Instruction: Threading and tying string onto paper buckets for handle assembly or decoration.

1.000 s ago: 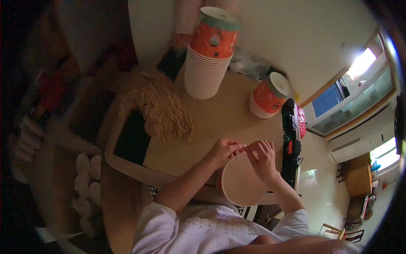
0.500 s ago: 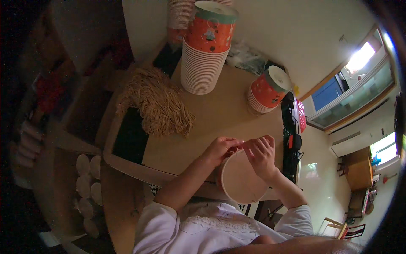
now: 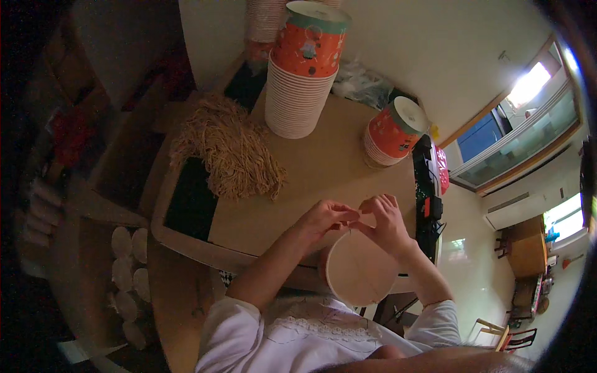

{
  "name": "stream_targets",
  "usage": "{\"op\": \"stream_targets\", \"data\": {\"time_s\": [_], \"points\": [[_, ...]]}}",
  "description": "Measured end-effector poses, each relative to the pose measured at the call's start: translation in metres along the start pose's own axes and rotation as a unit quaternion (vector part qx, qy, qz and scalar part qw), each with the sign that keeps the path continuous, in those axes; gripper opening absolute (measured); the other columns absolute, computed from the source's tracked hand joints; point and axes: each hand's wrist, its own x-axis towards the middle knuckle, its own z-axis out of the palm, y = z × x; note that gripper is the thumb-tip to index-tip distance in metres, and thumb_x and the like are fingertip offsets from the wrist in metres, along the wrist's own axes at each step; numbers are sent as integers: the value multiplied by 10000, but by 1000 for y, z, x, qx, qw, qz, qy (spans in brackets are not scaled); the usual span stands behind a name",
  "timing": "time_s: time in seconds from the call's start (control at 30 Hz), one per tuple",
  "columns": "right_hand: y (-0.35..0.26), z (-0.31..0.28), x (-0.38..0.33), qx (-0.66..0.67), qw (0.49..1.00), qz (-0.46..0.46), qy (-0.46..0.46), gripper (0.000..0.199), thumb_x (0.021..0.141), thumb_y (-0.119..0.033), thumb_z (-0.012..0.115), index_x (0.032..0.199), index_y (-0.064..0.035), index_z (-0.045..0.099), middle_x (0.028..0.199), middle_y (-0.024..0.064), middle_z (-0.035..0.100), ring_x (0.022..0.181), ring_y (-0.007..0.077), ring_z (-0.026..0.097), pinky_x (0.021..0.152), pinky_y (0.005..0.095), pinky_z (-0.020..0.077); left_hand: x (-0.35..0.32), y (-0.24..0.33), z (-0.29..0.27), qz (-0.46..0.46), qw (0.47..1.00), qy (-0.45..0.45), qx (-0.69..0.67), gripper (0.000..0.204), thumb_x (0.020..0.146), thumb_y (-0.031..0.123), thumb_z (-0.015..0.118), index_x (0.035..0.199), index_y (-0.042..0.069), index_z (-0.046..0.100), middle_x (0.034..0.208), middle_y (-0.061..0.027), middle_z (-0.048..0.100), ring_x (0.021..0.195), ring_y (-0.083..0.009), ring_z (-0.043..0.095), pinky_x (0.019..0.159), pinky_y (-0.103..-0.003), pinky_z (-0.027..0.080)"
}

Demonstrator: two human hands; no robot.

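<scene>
Near the table's front edge, a white-lined paper bucket [image 3: 360,267] is tilted with its open mouth toward me. At its far rim my left hand [image 3: 333,217] pinches thumb and fingers together, apparently on a thin cord. Close beside it, my right hand [image 3: 382,224] is closed the same way over the rim. Most of the cord is hidden by my fingers; a thin strand shows at the rim. A loose heap of tan twine cords [image 3: 230,149] lies farther left on the table.
A tall stack of orange and white paper buckets [image 3: 298,93] stands at the back, with a shorter stack [image 3: 398,133] to the right. Clear plastic wrap [image 3: 364,87] lies behind them. Along the table's right edge are black items [image 3: 429,205]. Left and below, a box holds several pale rolls [image 3: 124,273].
My right hand has shifted slightly and its fingers have lifted off the rim. The bucket has dropped a little lower. My left hand stays nearly in place.
</scene>
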Motion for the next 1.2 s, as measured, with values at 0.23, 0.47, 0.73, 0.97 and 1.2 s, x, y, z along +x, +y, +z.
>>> {"op": "stream_targets", "data": {"time_s": [0.23,0.47,0.73,0.97,1.2], "points": [[12,4,-10,271,946,176,0,128,781,-61,628,889,-17,573,842,88,600,801,212,583,738,300,446,-4,0,1,13,999,44,7,146,800,204,640,884,86,655,767,24,612,663,-59,519,601,-206,391],[13,10,-9,331,916,216,-76,94,799,-79,616,857,-7,635,831,101,629,752,175,585,719,285,451,-1,-3,1,29,998,44,14,173,831,171,595,931,34,625,781,8,599,657,-66,529,625,-201,435],[13,15,-8,296,927,220,-69,96,778,-79,633,850,-20,655,820,69,633,738,149,577,683,278,440,-6,-2,1,36,998,56,-2,188,833,173,597,954,34,632,834,-12,629,684,-76,548,644,-215,445],[8,10,-5,268,937,217,-61,87,786,-75,618,844,-16,648,822,73,636,729,153,580,670,284,452,-11,1,6,96,989,71,86,192,826,187,610,941,36,636,835,-8,629,706,-81,551,683,-222,451],[19,18,-12,352,910,218,-37,79,842,-81,547,857,-8,575,800,95,606,739,189,586,673,304,450,-10,2,10,90,990,80,80,174,817,191,614,910,46,635,815,-4,624,713,-83,555,690,-243,462]]}}
